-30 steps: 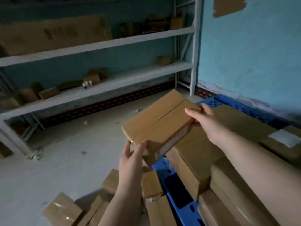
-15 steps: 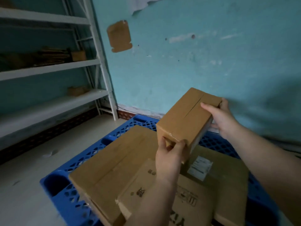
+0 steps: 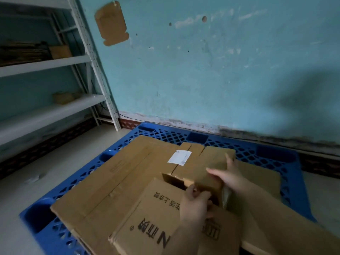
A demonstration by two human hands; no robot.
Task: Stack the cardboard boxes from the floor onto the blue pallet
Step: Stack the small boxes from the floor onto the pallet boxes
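Both hands are on the small cardboard box (image 3: 211,168), which sits low over the boxes stacked on the blue pallet (image 3: 272,159). The left hand (image 3: 195,205) has its grip closed on the near end, and the right hand (image 3: 230,175) clasps the far side, fingers (image 3: 213,171) spread across the top. A labelled box (image 3: 184,162) lies just beside it.

Lighting is dim and even, with a cool teal cast; the source cannot be seen. A broad soft shadow lies on the wall (image 3: 211,70) at upper right. No glare. Motion blur smears the right hand (image 3: 230,173), the left hand (image 3: 195,205) and the small box (image 3: 209,168) between them. Wide-angle distortion bends the shelf upright (image 3: 92,57) and the pallet (image 3: 272,159) edges. The shelves at left sit murky, detail lost.
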